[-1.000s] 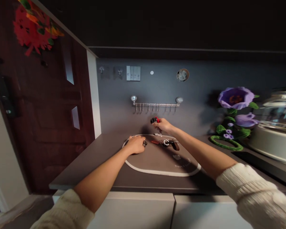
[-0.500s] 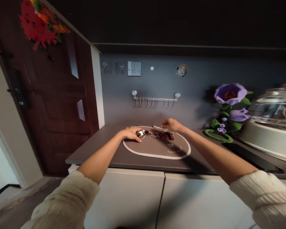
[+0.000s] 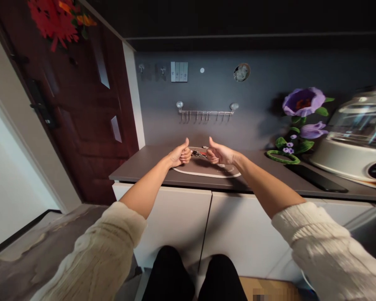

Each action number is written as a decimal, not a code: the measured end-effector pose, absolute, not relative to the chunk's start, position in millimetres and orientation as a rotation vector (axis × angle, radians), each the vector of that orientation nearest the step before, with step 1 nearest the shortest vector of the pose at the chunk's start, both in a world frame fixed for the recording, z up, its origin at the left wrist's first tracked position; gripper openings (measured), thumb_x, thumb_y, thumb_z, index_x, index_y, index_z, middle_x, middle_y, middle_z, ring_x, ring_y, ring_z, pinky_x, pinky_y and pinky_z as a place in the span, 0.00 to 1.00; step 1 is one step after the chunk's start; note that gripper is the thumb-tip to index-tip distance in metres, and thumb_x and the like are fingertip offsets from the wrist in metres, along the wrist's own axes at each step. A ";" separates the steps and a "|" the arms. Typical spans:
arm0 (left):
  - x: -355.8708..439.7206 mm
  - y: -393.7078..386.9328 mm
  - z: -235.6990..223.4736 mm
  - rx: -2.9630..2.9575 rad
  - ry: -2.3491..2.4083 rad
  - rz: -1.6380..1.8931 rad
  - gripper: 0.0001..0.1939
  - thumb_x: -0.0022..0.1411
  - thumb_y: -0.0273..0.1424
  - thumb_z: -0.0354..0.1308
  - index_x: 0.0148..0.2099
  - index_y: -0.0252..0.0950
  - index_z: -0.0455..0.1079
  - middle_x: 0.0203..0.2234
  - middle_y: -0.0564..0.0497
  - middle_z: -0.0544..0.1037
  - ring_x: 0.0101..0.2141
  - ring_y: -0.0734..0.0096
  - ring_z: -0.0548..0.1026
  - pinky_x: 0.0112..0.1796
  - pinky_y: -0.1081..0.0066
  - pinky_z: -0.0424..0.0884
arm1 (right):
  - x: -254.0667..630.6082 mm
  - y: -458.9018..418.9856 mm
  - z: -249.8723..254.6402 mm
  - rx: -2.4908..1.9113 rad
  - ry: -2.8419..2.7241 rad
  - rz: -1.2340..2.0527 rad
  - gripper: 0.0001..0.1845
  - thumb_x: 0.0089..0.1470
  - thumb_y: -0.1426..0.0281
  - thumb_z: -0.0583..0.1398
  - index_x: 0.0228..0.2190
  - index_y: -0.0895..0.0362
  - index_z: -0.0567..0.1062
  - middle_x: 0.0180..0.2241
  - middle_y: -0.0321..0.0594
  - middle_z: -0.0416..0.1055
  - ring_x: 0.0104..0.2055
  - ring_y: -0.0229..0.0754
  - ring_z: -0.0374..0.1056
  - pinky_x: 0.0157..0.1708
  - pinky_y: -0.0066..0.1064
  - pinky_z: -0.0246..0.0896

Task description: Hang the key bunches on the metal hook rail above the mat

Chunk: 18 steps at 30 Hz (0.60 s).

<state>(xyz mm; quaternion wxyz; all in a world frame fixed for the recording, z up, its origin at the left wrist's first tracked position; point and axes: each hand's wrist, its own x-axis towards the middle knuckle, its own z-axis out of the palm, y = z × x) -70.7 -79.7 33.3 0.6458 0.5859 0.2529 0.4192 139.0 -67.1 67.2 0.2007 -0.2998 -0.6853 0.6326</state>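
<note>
Both hands are raised over the counter with thumbs pointing up. My left hand [image 3: 179, 154] has its fingers curled into a fist, with nothing seen in it. My right hand [image 3: 219, 153] makes the same closed shape, also holding nothing that shows. In the gap between the fists, a bunch of keys [image 3: 198, 154] with small metal and red parts lies on the brown oval mat [image 3: 203, 169] edged in white. The fists hide both ends of the bunch.
A hook rail [image 3: 207, 112] is fixed to the grey wall behind. At the right stand purple knitted flowers [image 3: 303, 101], a black phone-like slab [image 3: 315, 177] and a cream appliance [image 3: 341, 151] with a clear top. A dark red door [image 3: 90, 125] is at the left.
My left hand has lifted off the keys and closed with its thumb up. My right hand has turned into the same fist. The view has tilted downward, showing my legs.
</note>
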 end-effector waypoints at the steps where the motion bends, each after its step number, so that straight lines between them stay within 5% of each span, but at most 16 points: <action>1: -71.8 -79.6 28.0 1.294 0.573 0.958 0.33 0.52 0.58 0.42 0.13 0.36 0.42 0.06 0.59 0.46 0.10 0.85 0.48 0.14 0.77 0.46 | 140.6 -64.5 58.5 -0.810 -1.838 1.792 0.34 0.45 0.39 0.42 0.12 0.57 0.52 0.11 0.29 0.47 0.13 0.28 0.42 0.13 0.23 0.39; 8: -76.3 -76.5 11.4 1.180 0.521 0.980 0.34 0.50 0.61 0.36 0.11 0.37 0.40 0.04 0.58 0.44 0.08 0.84 0.46 0.13 0.76 0.42 | 155.4 -61.1 24.0 -0.652 -1.543 1.816 0.34 0.44 0.38 0.36 0.11 0.55 0.44 0.09 0.28 0.37 0.13 0.29 0.35 0.12 0.24 0.34; 18: -78.8 -73.4 9.6 1.161 0.519 0.999 0.34 0.51 0.60 0.36 0.11 0.37 0.40 0.04 0.58 0.45 0.08 0.84 0.46 0.12 0.77 0.43 | 155.5 -61.3 23.5 -0.611 -1.465 1.848 0.34 0.45 0.38 0.37 0.10 0.55 0.43 0.08 0.29 0.38 0.12 0.28 0.35 0.11 0.24 0.33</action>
